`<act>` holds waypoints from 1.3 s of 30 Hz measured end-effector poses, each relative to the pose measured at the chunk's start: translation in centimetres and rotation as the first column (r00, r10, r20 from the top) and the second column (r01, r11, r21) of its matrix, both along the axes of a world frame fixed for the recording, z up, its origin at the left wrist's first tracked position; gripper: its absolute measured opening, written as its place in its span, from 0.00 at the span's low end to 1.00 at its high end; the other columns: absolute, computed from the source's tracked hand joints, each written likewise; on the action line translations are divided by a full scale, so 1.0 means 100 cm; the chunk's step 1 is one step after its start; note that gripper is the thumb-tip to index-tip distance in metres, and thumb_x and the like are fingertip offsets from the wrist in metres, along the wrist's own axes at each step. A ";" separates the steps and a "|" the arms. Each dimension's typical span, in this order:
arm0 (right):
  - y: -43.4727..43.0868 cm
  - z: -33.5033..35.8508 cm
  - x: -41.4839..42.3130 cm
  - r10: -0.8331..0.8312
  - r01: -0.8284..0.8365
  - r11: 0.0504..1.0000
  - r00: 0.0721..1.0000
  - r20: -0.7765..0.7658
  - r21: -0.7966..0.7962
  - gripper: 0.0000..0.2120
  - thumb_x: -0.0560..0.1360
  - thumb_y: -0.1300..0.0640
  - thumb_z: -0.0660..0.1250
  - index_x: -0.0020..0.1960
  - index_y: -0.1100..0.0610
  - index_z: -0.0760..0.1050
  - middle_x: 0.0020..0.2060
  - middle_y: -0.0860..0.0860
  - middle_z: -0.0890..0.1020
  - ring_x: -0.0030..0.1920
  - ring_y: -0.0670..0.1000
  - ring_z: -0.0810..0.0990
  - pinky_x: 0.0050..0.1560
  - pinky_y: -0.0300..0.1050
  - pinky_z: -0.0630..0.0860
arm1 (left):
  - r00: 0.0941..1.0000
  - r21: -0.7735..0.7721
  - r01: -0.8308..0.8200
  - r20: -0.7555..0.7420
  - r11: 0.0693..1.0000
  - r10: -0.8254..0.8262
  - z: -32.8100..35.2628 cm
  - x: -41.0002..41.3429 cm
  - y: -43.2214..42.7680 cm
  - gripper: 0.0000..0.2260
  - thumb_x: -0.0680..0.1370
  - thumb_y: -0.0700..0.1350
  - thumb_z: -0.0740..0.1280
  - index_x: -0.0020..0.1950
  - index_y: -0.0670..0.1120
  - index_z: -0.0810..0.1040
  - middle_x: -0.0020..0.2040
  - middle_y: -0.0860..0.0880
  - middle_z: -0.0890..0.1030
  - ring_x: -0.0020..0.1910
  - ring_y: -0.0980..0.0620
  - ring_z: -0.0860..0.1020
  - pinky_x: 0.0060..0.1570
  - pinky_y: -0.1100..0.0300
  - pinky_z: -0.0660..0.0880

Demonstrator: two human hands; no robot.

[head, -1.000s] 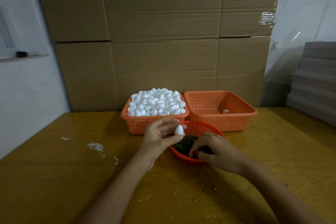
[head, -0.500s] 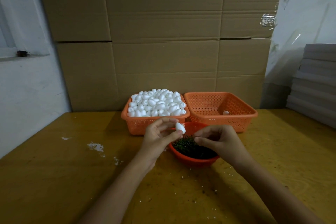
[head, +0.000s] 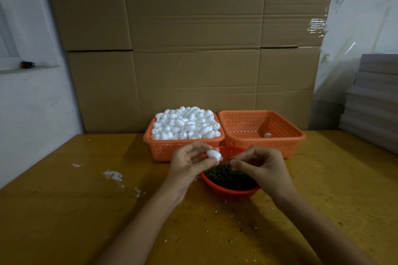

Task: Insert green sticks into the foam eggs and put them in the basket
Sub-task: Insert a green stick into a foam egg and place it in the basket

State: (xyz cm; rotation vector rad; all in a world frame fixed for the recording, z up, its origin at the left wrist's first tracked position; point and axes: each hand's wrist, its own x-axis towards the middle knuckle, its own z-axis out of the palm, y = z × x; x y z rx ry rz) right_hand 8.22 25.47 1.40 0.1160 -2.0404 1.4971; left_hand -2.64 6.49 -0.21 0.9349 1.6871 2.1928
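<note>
- While the left hand (head: 189, 162) pinches a white foam egg (head: 214, 155) between thumb and fingers, the right hand (head: 258, 164) holds its thumb and forefinger closed on what looks like a thin green stick (head: 229, 159); the stick is small and dark, so that is a fair guess rather than a certainty.
- The egg lies with its long axis roughly along the 10-to-4 line, its narrower end turned toward 4 o'clock, toward the right grip.
- From the right grip the egg sits at about 9 o'clock, just beside it, the stick's free end near the egg's tip but seemingly not yet in.
- Both hands hover over the round red bowl (head: 228, 192) of green sticks on the desk (head: 86, 211).
- At 12 o'clock from the hands stands the basket of plain eggs (head: 185, 150); at 1 o'clock is the receiving basket (head: 288, 142), with only one white egg (head: 267, 135) showing inside.
- The coming push probably runs leftward along the egg's axis; the right hand is nearer the receiving basket.
</note>
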 end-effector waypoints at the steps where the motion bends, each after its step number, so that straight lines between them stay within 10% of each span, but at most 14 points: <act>1: -0.001 0.000 0.000 0.000 0.001 1.000 1.000 -0.007 0.008 0.04 0.70 0.65 0.79 0.43 0.62 0.85 0.38 0.55 0.88 0.41 0.54 0.88 0.46 0.42 0.84 | 1.000 0.000 -0.002 -0.001 1.000 0.002 0.000 0.000 0.000 0.15 0.69 0.45 0.82 0.53 0.48 0.84 0.59 0.43 0.87 0.59 0.41 0.85 0.66 0.37 0.77; 20: -0.010 -0.006 0.001 -0.071 0.075 0.990 0.997 -0.036 0.117 0.14 0.69 0.57 0.81 0.48 0.55 0.77 0.37 0.50 0.88 0.40 0.51 0.89 0.45 0.65 0.85 | 0.987 -0.013 -0.047 -0.154 0.999 0.044 0.007 0.008 0.005 0.10 0.72 0.36 0.80 0.50 0.45 0.85 0.54 0.45 0.88 0.55 0.47 0.87 0.44 0.66 0.80; 34: -0.013 -0.009 0.001 -0.111 0.122 0.975 0.991 -0.070 0.186 0.20 0.70 0.59 0.81 0.59 0.48 0.80 0.44 0.43 0.89 0.47 0.44 0.88 0.51 0.48 0.86 | 0.998 0.039 -0.027 -0.047 0.999 0.029 0.006 0.007 0.005 0.12 0.69 0.42 0.82 0.51 0.50 0.87 0.54 0.44 0.88 0.56 0.46 0.87 0.52 0.58 0.83; 39: -0.015 -0.009 0.002 -0.140 0.150 0.958 0.988 -0.059 0.245 0.07 0.74 0.51 0.77 0.51 0.48 0.84 0.39 0.44 0.88 0.40 0.44 0.87 0.46 0.52 0.86 | 0.998 0.034 -0.007 -0.062 0.999 0.009 0.003 0.005 0.005 0.14 0.72 0.37 0.81 0.55 0.47 0.86 0.56 0.44 0.88 0.58 0.45 0.86 0.56 0.56 0.83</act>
